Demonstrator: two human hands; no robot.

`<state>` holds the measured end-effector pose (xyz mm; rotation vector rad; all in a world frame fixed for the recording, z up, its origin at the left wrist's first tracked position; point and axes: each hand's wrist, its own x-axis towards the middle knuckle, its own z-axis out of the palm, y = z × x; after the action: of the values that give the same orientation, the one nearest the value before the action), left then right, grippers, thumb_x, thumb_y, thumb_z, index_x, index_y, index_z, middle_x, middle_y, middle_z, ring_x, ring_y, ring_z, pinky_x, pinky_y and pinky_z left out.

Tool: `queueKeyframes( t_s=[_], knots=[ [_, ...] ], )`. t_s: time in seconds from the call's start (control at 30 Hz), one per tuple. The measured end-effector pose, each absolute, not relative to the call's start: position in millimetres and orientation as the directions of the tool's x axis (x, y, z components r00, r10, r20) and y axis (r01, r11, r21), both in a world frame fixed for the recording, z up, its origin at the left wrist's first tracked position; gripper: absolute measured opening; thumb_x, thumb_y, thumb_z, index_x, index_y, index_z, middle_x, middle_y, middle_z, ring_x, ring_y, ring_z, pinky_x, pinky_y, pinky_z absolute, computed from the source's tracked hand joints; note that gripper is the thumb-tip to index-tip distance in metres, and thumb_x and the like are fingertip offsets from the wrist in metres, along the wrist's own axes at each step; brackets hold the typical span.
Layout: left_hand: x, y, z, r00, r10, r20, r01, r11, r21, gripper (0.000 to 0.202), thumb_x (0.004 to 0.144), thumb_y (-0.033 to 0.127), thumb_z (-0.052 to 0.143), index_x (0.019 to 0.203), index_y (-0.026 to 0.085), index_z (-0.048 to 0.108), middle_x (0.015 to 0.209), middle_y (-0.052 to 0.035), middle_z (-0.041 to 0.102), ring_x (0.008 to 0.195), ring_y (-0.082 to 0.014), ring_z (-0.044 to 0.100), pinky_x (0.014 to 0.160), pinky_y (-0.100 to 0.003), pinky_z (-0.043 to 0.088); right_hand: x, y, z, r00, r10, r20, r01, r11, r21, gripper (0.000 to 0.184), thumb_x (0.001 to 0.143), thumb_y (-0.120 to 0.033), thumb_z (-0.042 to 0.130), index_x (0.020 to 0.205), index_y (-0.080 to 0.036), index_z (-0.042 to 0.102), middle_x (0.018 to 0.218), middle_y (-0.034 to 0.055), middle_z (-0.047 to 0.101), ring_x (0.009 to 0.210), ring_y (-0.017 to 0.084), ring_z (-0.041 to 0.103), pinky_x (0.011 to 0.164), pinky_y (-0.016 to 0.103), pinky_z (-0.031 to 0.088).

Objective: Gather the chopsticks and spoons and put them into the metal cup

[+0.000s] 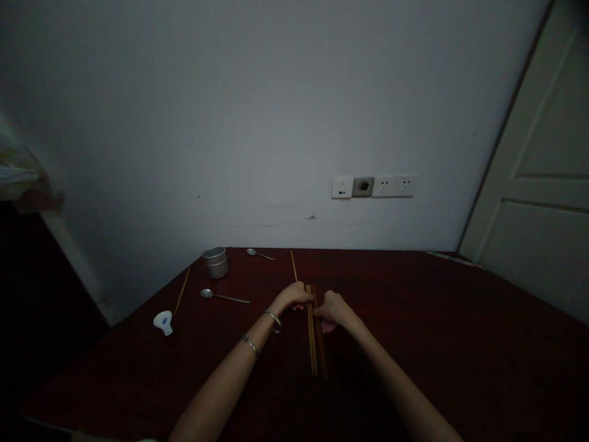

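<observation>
In front of me several light wooden chopsticks and darker reddish ones lie side by side, pointing away from me. My left hand, with bracelets on its forearm, closes on the bundle's far part from the left. From the right, my right hand is closed with thumb and finger on the same bundle, a little nearer to me. Just beyond my left hand a single light chopstick points towards the wall; its near end is hidden by that hand.
To the left stand a metal cup, a metal spoon and a white ceramic spoon beside another chopstick. A second metal spoon lies near the wall. Sockets are set above the dark red table.
</observation>
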<state>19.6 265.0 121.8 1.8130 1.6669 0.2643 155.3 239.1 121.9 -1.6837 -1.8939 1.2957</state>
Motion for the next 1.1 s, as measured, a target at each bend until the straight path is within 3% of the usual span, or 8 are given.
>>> queueKeyframes(
  t_s=[0.4, 0.53, 0.63, 0.77, 0.9, 0.97, 1.1],
  knots=[
    [19, 258, 140, 0.096, 0.956, -0.278, 0.833, 0.076, 0.548, 0.021, 0.069, 0.025, 0.048, 0.053, 0.011, 0.053, 0.042, -0.0001, 0.049, 0.036, -0.0098, 0.047, 0.04, -0.022, 0.043, 163, 248, 131, -0.315, 0.884, -0.344, 0.661, -0.055, -0.748, 0.016, 0.067, -0.019, 0.057, 0.052, -0.013, 0.054, 0.039, 0.0059, 0.058, 0.043, 0.019, 0.062, 0.038, 0.021, 0.048],
    [6, 252, 183, 0.014, 0.998, -0.065, 0.823, 0.025, 0.567, 0.028, 0.072, 0.028, 0.043, 0.053, 0.01, 0.055, 0.043, -0.0021, 0.051, 0.035, -0.01, 0.047, 0.04, -0.021, 0.04, 160, 268, 152, -0.333, 0.915, -0.226, 0.681, 0.068, -0.729, 0.019, 0.068, -0.021, 0.056, 0.051, -0.013, 0.055, 0.043, 0.0076, 0.061, 0.042, 0.018, 0.061, 0.038, 0.021, 0.047],
    [-26, 247, 227, -0.084, 0.988, 0.131, 0.798, -0.012, 0.602, 0.033, 0.075, 0.033, 0.041, 0.057, 0.01, 0.057, 0.044, -0.0016, 0.051, 0.034, -0.008, 0.044, 0.037, -0.019, 0.034, 145, 294, 165, -0.33, 0.935, -0.132, 0.74, 0.169, -0.651, 0.017, 0.069, -0.02, 0.056, 0.055, -0.011, 0.059, 0.049, 0.009, 0.064, 0.046, 0.016, 0.062, 0.043, 0.019, 0.046],
    [-112, 236, 286, -0.288, 0.946, 0.146, 0.766, 0.137, 0.628, 0.035, 0.079, 0.035, 0.039, 0.064, 0.01, 0.059, 0.043, -0.0002, 0.051, 0.034, -0.0072, 0.041, 0.037, -0.018, 0.029, 116, 337, 170, -0.354, 0.935, 0.016, 0.817, 0.318, -0.482, 0.015, 0.07, -0.019, 0.054, 0.063, -0.01, 0.064, 0.061, 0.0116, 0.067, 0.063, 0.017, 0.066, 0.055, 0.018, 0.047],
    [-216, 227, 317, -0.543, 0.819, 0.185, 0.759, 0.385, 0.525, 0.028, 0.079, 0.029, 0.044, 0.066, 0.008, 0.058, 0.043, 0.0002, 0.051, 0.035, -0.0068, 0.039, 0.04, -0.018, 0.028, 91, 378, 163, -0.34, 0.938, 0.062, 0.845, 0.334, -0.417, 0.02, 0.07, -0.022, 0.056, 0.084, -0.01, 0.064, 0.088, 0.0167, 0.067, 0.084, 0.022, 0.064, 0.066, 0.024, 0.047],
    [-257, 226, 313, -0.636, 0.756, 0.152, 0.734, 0.532, 0.423, 0.023, 0.077, 0.021, 0.045, 0.064, 0.007, 0.057, 0.041, 0.0008, 0.05, 0.035, -0.0064, 0.038, 0.041, -0.018, 0.028, 82, 394, 157, -0.35, 0.935, 0.058, 0.854, 0.344, -0.39, 0.023, 0.071, -0.023, 0.056, 0.089, -0.01, 0.063, 0.093, 0.0172, 0.065, 0.087, 0.023, 0.063, 0.068, 0.026, 0.047],
    [-303, 232, 270, -0.7, 0.713, 0.039, 0.672, 0.64, 0.372, 0.016, 0.071, 0.017, 0.053, 0.058, 0.008, 0.055, 0.038, 0.0017, 0.046, 0.041, -0.0091, 0.043, 0.044, -0.019, 0.032, 64, 416, 141, -0.396, 0.918, 0.034, 0.863, 0.384, -0.329, 0.025, 0.073, -0.022, 0.055, 0.094, -0.009, 0.061, 0.097, 0.0182, 0.063, 0.091, 0.026, 0.061, 0.071, 0.03, 0.047]
  ],
)
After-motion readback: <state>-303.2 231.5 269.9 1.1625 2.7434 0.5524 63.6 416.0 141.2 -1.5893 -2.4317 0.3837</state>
